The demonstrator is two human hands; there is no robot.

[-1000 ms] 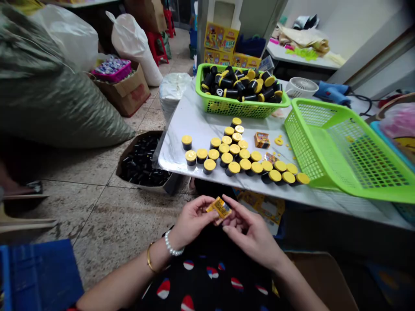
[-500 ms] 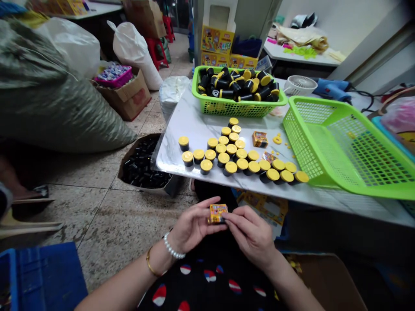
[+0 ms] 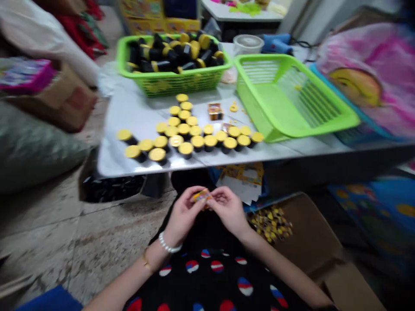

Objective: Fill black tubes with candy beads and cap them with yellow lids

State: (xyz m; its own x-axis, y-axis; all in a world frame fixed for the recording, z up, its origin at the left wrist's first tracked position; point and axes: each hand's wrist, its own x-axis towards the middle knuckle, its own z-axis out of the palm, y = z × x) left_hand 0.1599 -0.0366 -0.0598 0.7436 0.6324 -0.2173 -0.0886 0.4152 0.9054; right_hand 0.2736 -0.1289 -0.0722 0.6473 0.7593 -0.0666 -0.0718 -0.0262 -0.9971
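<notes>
Above my lap, my left hand (image 3: 184,211) pinches a small printed orange packet (image 3: 202,195) between thumb and fingers. My right hand (image 3: 229,210) closes on the packet's right edge, its fingers curled and blurred. The fingers partly cover the packet, so I cannot tell whether it is a box or a stack of cards. A similar orange printed block (image 3: 215,111) rests on the table beyond the hands. Near it stand several black canisters with yellow lids (image 3: 186,149), upright in loose rows.
A green basket (image 3: 181,82) full of black-and-yellow canisters stands at the table's back. Right of it is another green basket (image 3: 275,131). Below the table, a cardboard box (image 3: 308,224) holds small yellow pieces (image 3: 272,222). A blue heat-gun-like tool (image 3: 276,44) lies behind.
The view has swung to the right. My right hand has gone from touching the packet's face to gripping its edge, and the packet is now tilted with both hands closer together.
</notes>
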